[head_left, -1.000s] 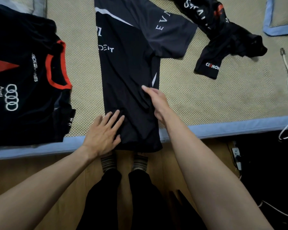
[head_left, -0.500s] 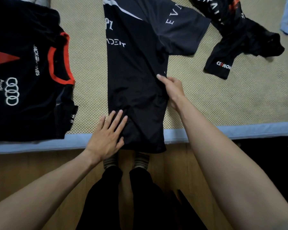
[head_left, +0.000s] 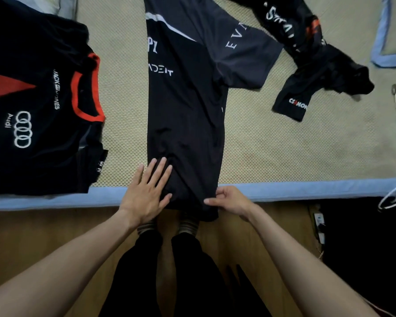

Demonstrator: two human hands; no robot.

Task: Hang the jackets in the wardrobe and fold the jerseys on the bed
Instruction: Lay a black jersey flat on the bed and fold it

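A: Bed [head_left: 284, 191] first. What lies on it?

B: Woven straw-coloured mat with a blue fabric border. Three dark garments on top. The middle jersey [head_left: 188, 110], black and smooth with white lettering, runs from 12 o'clock down to the near edge; its left side is folded in, one sleeve sticks out toward 2 o'clock, and the hem hangs over the border.

A: The others?

B: A folded jersey [head_left: 39, 106] with a red collar and ring logo at 9 o'clock. A crumpled jersey [head_left: 311, 65] at 1 o'clock, apart from the middle one.

A: Hands?

B: Left hand [head_left: 146, 193] lies flat, fingers straight and spread, pressing the jersey's lower left part. Right hand [head_left: 231, 200] pinches the lower right hem corner, fingers curled on the cloth. Both forearms reach in from 6 o'clock.
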